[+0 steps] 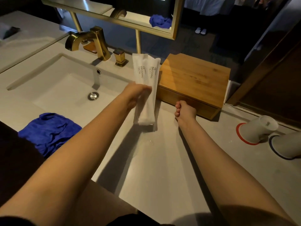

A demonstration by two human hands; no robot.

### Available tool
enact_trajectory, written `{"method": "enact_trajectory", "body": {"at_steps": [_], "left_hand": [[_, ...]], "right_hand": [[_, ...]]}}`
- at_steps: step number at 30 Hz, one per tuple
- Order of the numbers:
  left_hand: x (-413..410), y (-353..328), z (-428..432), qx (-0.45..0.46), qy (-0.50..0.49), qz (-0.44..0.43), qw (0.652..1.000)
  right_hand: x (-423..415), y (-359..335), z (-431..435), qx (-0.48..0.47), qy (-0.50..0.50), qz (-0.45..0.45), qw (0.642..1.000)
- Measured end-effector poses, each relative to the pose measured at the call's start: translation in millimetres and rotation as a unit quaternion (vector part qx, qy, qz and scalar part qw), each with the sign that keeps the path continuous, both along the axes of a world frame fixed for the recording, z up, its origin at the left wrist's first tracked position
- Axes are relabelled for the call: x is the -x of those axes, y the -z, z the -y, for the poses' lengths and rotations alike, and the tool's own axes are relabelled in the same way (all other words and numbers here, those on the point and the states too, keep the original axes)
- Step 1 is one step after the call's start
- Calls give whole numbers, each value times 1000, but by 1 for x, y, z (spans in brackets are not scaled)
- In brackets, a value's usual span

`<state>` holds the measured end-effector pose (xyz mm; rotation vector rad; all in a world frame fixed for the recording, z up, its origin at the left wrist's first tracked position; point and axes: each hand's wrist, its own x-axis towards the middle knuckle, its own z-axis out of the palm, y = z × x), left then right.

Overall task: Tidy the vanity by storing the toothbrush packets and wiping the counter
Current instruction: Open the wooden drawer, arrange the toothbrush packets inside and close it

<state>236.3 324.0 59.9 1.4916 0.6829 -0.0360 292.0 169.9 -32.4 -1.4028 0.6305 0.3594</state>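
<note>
Seen from the head camera, two white toothbrush packets (145, 82) marked "BRUSHING TEETH" are gripped together in the left hand (136, 95), held clear above the tabletop (162, 168) with their long axis running away from the person, printed ends pointing toward the mirror (114, 15). The wooden box (195, 75) is seen immediately to the right of the packets, its lid shut and its drawer front facing the person. The right hand (184, 110) is curled closed against that front, apparently on a pull, though what is pinched cannot be made out. The box is thus flanked by both hands, the right one nearer to it, the left one just beside its near-left corner. The packets are judged to need only a short sideways carry once the box is opened. A crumpled blue cloth (48, 131) is left on the tabletop by the sink (53, 82), well apart from both hands, so the wiping appears not yet begun. Two upturned cups (259, 129) are seen at far right.
</note>
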Motion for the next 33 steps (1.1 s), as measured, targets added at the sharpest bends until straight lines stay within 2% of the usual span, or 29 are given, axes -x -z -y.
{"method": "enact_trajectory", "body": {"at_steps": [3, 7, 14, 18, 25, 33], "left_hand": [[-34, 4, -10, -92, 20, -23, 995], [-62, 5, -21, -155, 31, -15, 987], [-92, -5, -30, -252, 164, -36, 953], [-97, -1, -31, -267, 181, -44, 946], [-100, -1, -32, -280, 185, -41, 941], [-100, 2, -32, -286, 176, -37, 941]], "right_hand": [[-1, -2, 4, -21, -10, 0, 1000], [-6, 0, 8, -41, -23, 1, 999], [-6, 4, 8, -28, -30, 5, 999], [-3, 4, 5, -23, -18, 12, 1000], [25, -3, -7, 44, 15, 21, 999], [54, -8, 5, 51, -54, 35, 997]]}}
